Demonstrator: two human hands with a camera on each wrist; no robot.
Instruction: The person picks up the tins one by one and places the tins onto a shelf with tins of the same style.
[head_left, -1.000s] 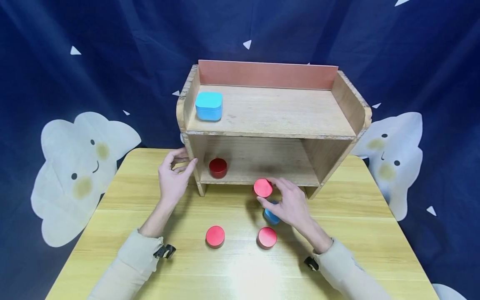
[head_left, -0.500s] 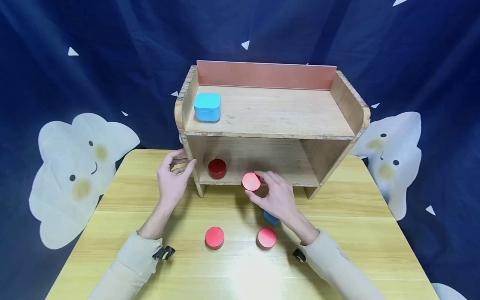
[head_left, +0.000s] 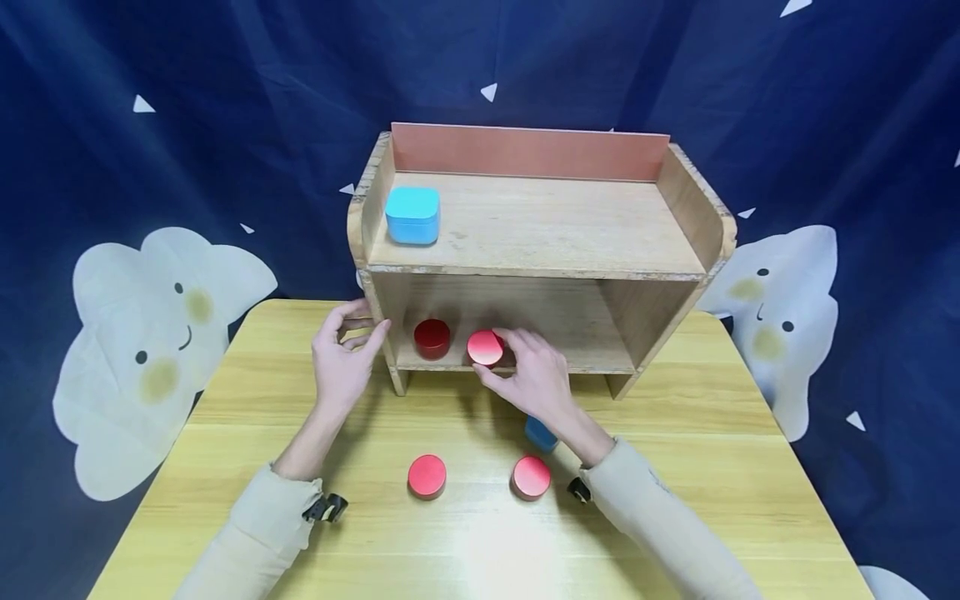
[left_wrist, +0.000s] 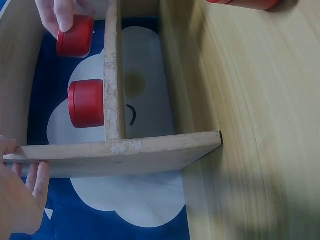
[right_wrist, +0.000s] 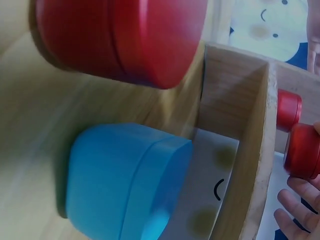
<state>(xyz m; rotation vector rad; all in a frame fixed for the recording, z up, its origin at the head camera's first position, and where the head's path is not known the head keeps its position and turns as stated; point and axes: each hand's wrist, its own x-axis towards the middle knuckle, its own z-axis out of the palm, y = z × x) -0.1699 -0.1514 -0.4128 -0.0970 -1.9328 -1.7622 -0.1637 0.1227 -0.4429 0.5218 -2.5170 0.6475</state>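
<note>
My right hand (head_left: 534,379) pinches a round red tin (head_left: 485,348) between thumb and fingers at the front of the lower shelf. In the left wrist view this tin hangs a small gap above the shelf board. A second red tin (head_left: 432,339) stands on that board to its left. With thumb and fingers on either side, my left hand (head_left: 343,358) grips the left side panel (left_wrist: 100,157) of the small wooden shelf unit (head_left: 540,272). A blue rounded-square box (head_left: 412,215) stands on the top shelf at the left.
On the wooden table (head_left: 300,550), nearer to me, stand two more red tins, a left one (head_left: 427,477) and a right one (head_left: 531,477). Another blue box (head_left: 541,434) lies partly hidden under my right forearm. Behind the table hangs a dark blue curtain (head_left: 300,100) with cloud shapes.
My right hand has carried the red tin left and away from me, from in front of the shelf unit to over its lower board. The left hand keeps its place on the side panel.
</note>
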